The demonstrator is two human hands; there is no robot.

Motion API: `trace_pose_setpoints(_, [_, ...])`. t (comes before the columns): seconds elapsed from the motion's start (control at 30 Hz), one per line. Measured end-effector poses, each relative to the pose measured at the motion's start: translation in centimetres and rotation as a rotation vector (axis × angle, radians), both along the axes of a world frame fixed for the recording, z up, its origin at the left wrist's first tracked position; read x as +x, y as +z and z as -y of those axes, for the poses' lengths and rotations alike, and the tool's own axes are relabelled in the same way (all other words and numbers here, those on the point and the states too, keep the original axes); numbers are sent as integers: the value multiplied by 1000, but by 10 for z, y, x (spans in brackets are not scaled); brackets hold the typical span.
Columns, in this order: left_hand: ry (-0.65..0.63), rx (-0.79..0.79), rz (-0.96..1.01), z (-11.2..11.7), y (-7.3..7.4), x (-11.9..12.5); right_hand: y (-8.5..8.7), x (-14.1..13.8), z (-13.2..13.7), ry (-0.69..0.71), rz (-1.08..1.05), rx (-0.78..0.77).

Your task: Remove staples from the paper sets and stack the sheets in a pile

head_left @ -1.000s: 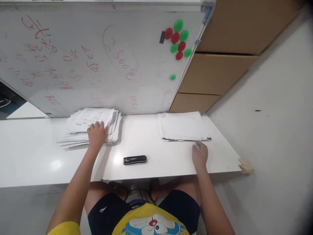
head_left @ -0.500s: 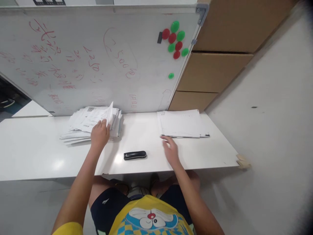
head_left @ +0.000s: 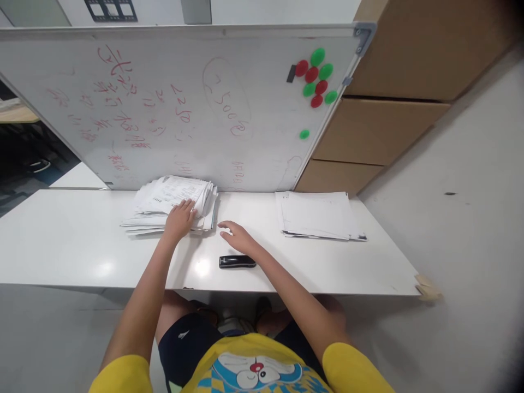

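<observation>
Where a whiteboard [head_left: 192,134] rises behind our worktop [head_left: 319,267], we see a thick paper stack [head_left: 164,197] at left and, well apart at right, a thinner paper stack [head_left: 315,214]. Our left hand [head_left: 180,219] rests on the thick stack, fingers stretched over its printed top; whether they pinch anything, we cannot tell. Our right hand [head_left: 238,237], empty, thumb and fingers parted, is no longer by the thinner stack's near edge but beside the thick one, so both hands are there. Near our right wrist lies a black stapler [head_left: 236,262].
</observation>
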State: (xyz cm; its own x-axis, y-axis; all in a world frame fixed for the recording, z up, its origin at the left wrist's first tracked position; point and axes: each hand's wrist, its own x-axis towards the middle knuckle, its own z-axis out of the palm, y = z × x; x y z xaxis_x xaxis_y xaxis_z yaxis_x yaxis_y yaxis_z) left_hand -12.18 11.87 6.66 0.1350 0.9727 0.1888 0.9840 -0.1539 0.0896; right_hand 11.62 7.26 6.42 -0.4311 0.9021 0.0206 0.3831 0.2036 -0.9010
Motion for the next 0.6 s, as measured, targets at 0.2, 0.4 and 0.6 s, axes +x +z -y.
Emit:
trace_pose_setpoints(0.2, [-12,-48,104,2,1,-4,-9,-32,-25,-39,-152,-120])
trace_pose_setpoints(0.4, [13,105,165,38,19,14,5,-47,-18,-160,-343,-176])
trace_pose_setpoints(0.6, [-241,234,222,127,23,111,30,-8,40,-155,-776,-257])
